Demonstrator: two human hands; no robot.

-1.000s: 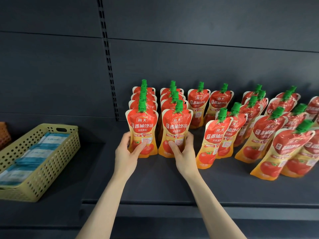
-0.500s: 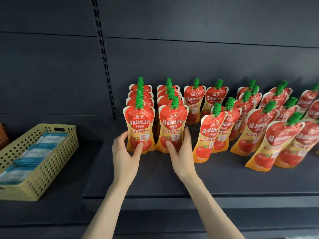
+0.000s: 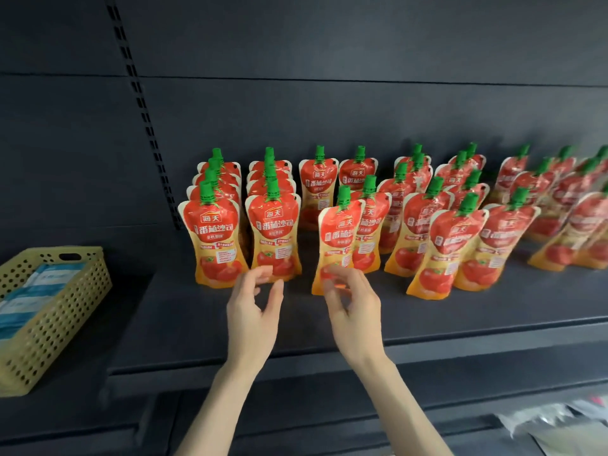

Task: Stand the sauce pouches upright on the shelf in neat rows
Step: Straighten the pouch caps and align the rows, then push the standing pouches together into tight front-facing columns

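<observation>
We note a dark grey metal shelf [image 3: 427, 311] carrying red-and-orange sauce pouches with green caps [image 3: 274, 232]: two tidy columns at left, looser and leaning further right. A yellow perforated plastic basket [image 3: 59, 311] sits far left. Our left hand [image 3: 253, 311] and right hand [image 3: 355, 311] are just before the front pouches, fingers released, loosely curled, blurred.

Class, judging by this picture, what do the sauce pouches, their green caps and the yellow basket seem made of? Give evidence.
Sauce pouches: probably flexible plastic film, glossy; printed faces catch highlights. Green caps: likely rigid moulded plastic, fairly matt. Yellow basket: seemingly hard plastic, matt, with regular holes.
</observation>
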